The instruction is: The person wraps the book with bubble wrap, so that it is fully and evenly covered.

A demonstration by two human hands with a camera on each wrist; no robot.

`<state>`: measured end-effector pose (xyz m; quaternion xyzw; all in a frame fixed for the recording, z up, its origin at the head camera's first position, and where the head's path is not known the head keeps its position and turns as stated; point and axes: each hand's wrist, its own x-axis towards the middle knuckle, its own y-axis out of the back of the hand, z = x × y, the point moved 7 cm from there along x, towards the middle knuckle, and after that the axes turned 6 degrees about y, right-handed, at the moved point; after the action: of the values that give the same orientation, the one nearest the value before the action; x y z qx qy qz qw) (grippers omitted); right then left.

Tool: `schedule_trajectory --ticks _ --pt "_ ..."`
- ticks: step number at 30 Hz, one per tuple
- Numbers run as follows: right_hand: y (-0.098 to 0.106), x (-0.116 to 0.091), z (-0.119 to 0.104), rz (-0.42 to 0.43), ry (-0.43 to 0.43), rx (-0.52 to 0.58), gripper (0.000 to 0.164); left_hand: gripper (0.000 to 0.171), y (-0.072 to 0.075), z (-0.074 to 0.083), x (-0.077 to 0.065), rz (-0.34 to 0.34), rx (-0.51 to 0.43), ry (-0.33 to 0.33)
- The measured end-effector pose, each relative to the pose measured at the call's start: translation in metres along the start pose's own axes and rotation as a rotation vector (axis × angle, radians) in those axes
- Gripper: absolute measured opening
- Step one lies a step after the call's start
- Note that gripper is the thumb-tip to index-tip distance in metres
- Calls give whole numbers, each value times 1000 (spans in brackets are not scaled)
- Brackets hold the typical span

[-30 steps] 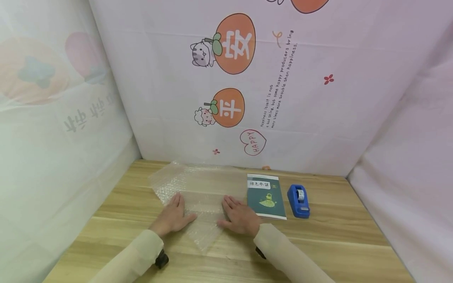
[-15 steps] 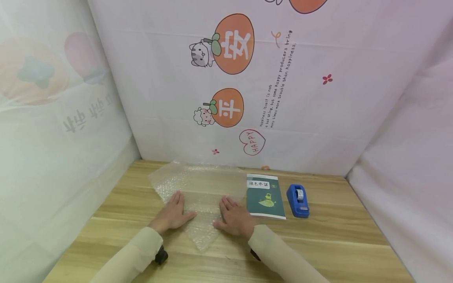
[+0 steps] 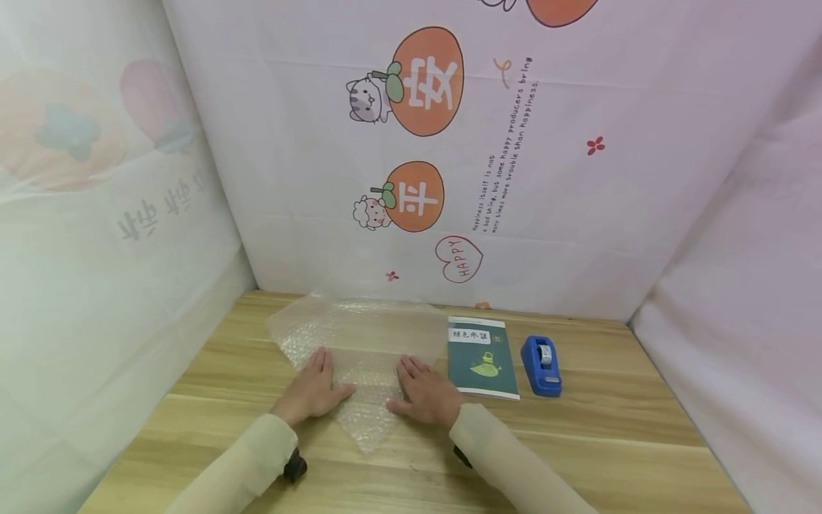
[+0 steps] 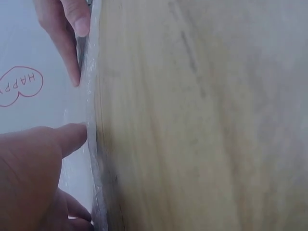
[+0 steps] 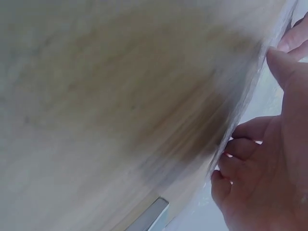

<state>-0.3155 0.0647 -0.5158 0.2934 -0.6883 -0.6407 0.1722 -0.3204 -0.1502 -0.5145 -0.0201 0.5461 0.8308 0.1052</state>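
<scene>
A sheet of clear bubble wrap (image 3: pixel 366 364) lies on the wooden table, one corner pointing toward the person. My left hand (image 3: pixel 313 391) rests on its left side, fingers straight and thumb spread inward. Opposite it, my right hand (image 3: pixel 427 394) lies over the right side with its thumb toward the left one. Seen low from the left wrist, the wrap (image 4: pixel 92 101) is a thin edge under the fingertips. The right wrist view shows the right hand's fingertips (image 5: pixel 224 185) touching that same thin layer.
Right of the wrap lies a green booklet (image 3: pixel 483 364) with a white label, its left edge by the sheet. A blue tape dispenser (image 3: pixel 543 368) stands farther right. A printed white cloth (image 3: pixel 308 235) hangs behind the table (image 3: pixel 610 421), with plain cloth sides.
The right hand has slid slightly left over the bubble wrap, away from the booklet, then stayed there. The left hand has barely moved.
</scene>
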Motion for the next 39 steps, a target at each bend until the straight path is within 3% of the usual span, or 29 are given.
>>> schedule_trajectory --ticks 11,17,21,30,39 --pt "9 -1 12 -5 32 46 91 95 1 5 -4 32 2 8" --pt "23 -9 25 19 -7 77 89 92 8 12 -2 68 -8 -57" --pt "34 -19 39 30 -28 104 90 89 13 23 0 77 2 -117" --pt "46 -47 79 61 -112 207 88 89 20 61 10 -8 5 -145" --pt "62 -68 117 77 -206 309 87 86 24 104 34 -72 -171 -162"
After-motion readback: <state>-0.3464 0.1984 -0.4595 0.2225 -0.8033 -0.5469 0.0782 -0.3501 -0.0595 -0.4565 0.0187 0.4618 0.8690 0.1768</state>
